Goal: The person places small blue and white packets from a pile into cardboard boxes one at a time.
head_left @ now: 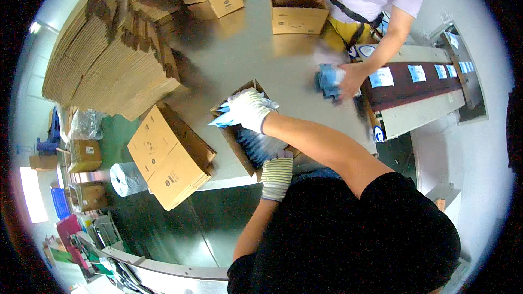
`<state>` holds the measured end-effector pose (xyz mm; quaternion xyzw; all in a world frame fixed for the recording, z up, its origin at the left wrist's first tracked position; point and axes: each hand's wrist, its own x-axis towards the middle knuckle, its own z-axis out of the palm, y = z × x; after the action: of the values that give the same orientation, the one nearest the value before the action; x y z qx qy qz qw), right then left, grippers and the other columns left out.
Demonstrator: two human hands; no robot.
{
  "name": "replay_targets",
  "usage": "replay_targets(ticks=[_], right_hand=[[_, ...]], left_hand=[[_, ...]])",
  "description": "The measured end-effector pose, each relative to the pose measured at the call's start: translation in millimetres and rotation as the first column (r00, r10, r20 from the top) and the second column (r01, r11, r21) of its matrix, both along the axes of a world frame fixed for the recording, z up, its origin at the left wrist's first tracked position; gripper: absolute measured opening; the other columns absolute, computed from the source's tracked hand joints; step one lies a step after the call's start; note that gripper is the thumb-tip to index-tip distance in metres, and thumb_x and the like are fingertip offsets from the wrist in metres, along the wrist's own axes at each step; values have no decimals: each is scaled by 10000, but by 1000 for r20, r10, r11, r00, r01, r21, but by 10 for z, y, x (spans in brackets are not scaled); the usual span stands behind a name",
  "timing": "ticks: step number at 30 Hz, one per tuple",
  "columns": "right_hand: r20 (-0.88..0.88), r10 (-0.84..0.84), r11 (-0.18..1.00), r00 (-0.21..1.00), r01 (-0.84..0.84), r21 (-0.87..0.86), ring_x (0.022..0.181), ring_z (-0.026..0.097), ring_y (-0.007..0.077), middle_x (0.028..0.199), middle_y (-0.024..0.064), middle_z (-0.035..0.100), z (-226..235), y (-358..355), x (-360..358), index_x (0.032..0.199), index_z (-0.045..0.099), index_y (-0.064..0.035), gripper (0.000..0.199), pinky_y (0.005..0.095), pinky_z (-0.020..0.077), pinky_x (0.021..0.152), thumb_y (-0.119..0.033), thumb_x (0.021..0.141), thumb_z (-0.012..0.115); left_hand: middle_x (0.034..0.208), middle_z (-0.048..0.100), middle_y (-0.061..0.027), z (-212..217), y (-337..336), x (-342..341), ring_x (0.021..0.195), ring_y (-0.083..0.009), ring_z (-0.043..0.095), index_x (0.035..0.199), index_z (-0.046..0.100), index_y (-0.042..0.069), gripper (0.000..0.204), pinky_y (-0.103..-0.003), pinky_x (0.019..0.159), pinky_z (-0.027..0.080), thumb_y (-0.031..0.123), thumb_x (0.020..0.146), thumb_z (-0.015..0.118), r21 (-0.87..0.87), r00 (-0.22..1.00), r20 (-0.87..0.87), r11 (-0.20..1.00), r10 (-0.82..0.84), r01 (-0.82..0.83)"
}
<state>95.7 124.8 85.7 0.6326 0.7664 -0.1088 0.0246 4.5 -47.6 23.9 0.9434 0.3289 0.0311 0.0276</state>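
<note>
Nearby, flattened cartons (169, 155) flank the box (235, 144) the left grip (277, 177) clasps; the right grip (249, 110) clutches packets (223, 119).

The right gloved hand (249, 110) hides part of the blue packets (222, 119) under it; packets deeper in the open carton (237, 149) blur together; at far right, packets (329, 79) in a co-worker's hand (354, 79) smear; the co-worker's head is cut off above; print on the flattened cartons (169, 158) at left is too small to read.

Bright light glares off the floor (163, 228), edges bow, and the co-worker's hand (354, 79) seems blurred.
</note>
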Motion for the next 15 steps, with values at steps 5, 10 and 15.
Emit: replay_targets(ticks=[5,10,15], right_hand=[[-47,213,977,976,-211,36,925,607,295,1007,166,612,160,-214,-298,1022,573,-29,483,434,467,786,-461,818,504],[-201,108,993,974,-97,64,920,605,312,1001,182,605,-29,-245,-569,1099,523,-1,390,436,481,787,-296,844,500],[-6,140,990,990,-140,4,970,584,282,1061,165,590,-264,-102,-757,1105,529,-13,314,417,469,800,-200,873,430]], left_hand=[[801,579,-66,25,-27,-65,673,-201,570,945,538,94,181,-354,576,428,160,799,454,-69,999,39,997,-32,35],[1026,632,-104,-96,27,-51,888,-274,611,1079,600,74,315,-400,779,469,193,831,447,-304,992,-82,950,-95,66],[941,626,-108,-429,34,-117,817,-254,595,962,617,70,240,-393,719,444,172,813,460,-57,892,453,998,-1,30]])
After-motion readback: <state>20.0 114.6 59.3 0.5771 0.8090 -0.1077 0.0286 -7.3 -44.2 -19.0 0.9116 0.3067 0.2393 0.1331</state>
